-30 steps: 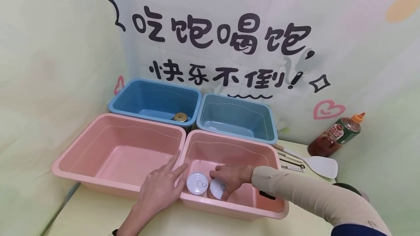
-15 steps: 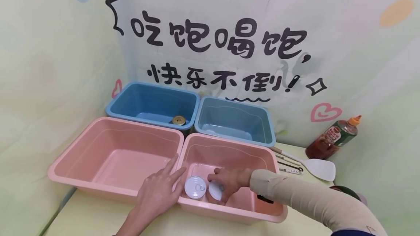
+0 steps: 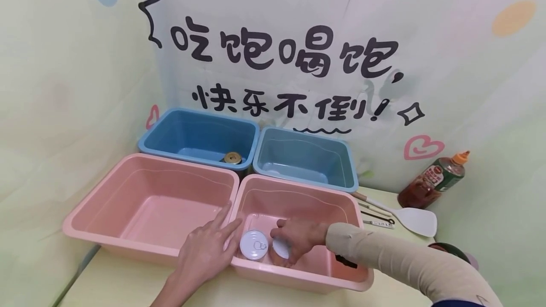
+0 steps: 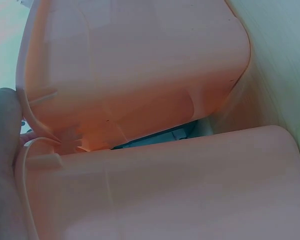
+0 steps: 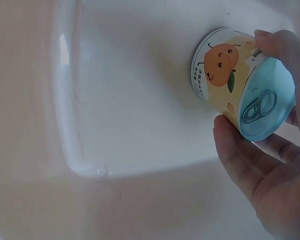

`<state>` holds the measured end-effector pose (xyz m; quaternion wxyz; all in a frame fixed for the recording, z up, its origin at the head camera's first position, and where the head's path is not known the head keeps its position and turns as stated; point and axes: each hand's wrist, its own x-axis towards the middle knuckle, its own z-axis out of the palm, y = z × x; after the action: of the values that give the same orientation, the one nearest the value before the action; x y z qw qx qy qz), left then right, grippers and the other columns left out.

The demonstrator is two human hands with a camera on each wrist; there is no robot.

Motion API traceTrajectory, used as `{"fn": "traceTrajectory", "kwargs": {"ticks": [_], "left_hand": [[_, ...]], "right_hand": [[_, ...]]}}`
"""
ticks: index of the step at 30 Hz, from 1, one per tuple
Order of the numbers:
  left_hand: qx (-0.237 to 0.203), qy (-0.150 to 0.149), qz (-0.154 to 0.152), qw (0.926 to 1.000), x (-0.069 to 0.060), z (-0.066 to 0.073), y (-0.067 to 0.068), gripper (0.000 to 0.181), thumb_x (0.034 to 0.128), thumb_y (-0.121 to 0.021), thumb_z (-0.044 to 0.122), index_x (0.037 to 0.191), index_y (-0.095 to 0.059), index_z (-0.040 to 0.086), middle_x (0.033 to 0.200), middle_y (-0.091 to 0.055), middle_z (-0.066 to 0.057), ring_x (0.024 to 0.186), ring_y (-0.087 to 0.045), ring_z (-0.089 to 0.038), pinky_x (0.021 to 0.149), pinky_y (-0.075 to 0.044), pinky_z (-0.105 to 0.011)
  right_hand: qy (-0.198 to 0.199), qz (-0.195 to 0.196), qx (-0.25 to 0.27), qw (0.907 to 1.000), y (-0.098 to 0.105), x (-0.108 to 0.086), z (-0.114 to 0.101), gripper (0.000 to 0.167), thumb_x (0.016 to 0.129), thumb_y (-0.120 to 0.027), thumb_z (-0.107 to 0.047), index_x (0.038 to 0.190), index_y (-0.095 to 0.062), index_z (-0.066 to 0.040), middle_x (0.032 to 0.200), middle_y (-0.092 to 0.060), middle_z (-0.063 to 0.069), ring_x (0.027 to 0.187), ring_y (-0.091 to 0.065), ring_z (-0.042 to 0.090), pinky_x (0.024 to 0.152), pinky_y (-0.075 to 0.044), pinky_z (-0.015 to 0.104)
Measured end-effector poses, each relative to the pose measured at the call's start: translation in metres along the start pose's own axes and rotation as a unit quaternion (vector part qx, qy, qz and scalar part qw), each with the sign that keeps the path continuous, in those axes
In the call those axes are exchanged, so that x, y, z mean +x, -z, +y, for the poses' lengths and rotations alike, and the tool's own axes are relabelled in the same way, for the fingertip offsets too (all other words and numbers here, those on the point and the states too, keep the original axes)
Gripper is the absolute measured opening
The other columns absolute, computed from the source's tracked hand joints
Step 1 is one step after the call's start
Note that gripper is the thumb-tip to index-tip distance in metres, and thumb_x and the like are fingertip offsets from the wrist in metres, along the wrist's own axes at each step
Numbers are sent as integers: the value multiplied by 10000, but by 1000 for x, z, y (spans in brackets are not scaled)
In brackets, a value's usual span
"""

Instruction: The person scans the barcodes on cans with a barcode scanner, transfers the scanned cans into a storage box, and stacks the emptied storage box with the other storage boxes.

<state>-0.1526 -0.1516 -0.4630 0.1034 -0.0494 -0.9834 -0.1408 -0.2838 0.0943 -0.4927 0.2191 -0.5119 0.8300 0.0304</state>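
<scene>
In the head view my right hand (image 3: pixel 302 238) is inside the right pink bin (image 3: pixel 294 276), gripping a tin can (image 3: pixel 280 248). The right wrist view shows thumb and fingers round the pull-tab end of this can (image 5: pixel 223 67), which has an orange fruit with a face on its label. Its far end is close to the bin floor; contact is unclear. Beside it stands a second pull-tab can (image 3: pixel 253 245). My left hand (image 3: pixel 207 249) rests, fingers extended, where the rims of the right bin and left pink bin (image 3: pixel 121 240) meet.
Behind stand a dark blue bin (image 3: pixel 192 155) holding a gold-topped can (image 3: pixel 232 158), and a lighter blue bin (image 3: pixel 298 174). At right are a white spatula (image 3: pixel 415 221), thin utensils (image 3: pixel 377 217) and a red sauce bottle (image 3: pixel 426 186). Walls close in on the table (image 3: pixel 128 278).
The head view has shifted slightly. My right hand keeps its grip, and the held can's lid has tilted a little. My left hand stays on the rims.
</scene>
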Motion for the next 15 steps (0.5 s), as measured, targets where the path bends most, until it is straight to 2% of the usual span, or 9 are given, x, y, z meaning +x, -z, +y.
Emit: {"fn": "traceTrajectory", "kwargs": {"ticks": [4,8,12,15], "left_hand": [[12,-5,12,10000,2,0,-1,378,958,-576,437,1301,-678,315,1567,-452,-44,1137,-683,-305,827,-572,-467],[-15,3,48,10000,2,0,-2,371,963,-575,437,1298,-681,317,1567,-453,-43,1139,-682,-310,824,-572,-475],[-71,2,49,10000,1,0,-2,372,967,-571,437,1298,-682,308,1569,-450,-46,1139,-681,-316,823,-571,-483],[-60,5,25,10000,0,0,-2,378,969,-564,442,1305,-676,310,1574,-443,-47,1143,-679,-317,829,-571,-485]], "right_hand": [[-124,186,-87,9997,11,-5,0,606,689,-845,-494,1231,-629,-334,970,-587,-102,768,-527,21,669,-477,177],[-85,260,28,9996,25,-11,1,605,704,-841,-455,1253,-626,-322,941,-560,-99,765,-519,32,662,-470,193],[32,423,64,9991,42,-21,2,650,721,-828,-485,1303,-616,-290,980,-585,-98,820,-526,35,714,-490,193],[26,614,129,9980,57,-30,2,680,712,-836,-513,1317,-611,-299,1070,-620,-108,907,-545,37,789,-521,203]]}}
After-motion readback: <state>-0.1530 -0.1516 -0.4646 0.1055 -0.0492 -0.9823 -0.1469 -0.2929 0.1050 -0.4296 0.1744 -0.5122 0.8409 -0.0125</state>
